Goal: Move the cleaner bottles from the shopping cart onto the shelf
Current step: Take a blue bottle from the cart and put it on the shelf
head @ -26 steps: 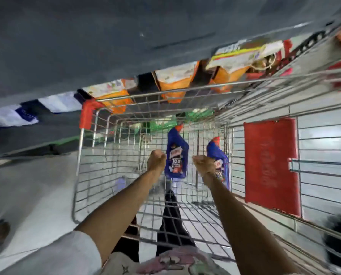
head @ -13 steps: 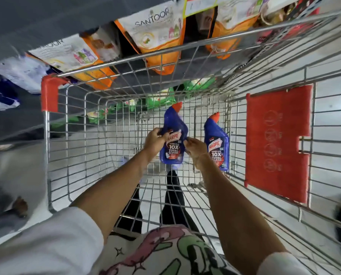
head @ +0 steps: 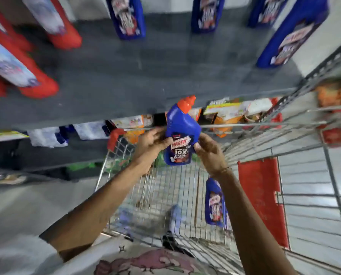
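Down in my cart [head: 165, 195] one blue bottle [head: 215, 203] stands by the right wall. My left hand [head: 151, 147] and my right hand [head: 209, 153] both squeeze the sides of another blue bottle with an orange cap [head: 182, 133], up above the cart's front edge. Past it is the gray shelf [head: 145, 72], with more blue bottles [head: 128, 16] at the back and red ones [head: 46, 84] on the left.

Blue cleaner bottle [head: 182, 133], red-orange cap, "10X Total Clean" label: upright, raised above the shopping cart [head: 165, 195] front rim, near the shelf [head: 145, 76] front edge. Second blue bottle [head: 215, 203] stands inside the cart near its right wall, partly hidden. Four blue bottles [head: 127, 16] stand along the shelf's rear.
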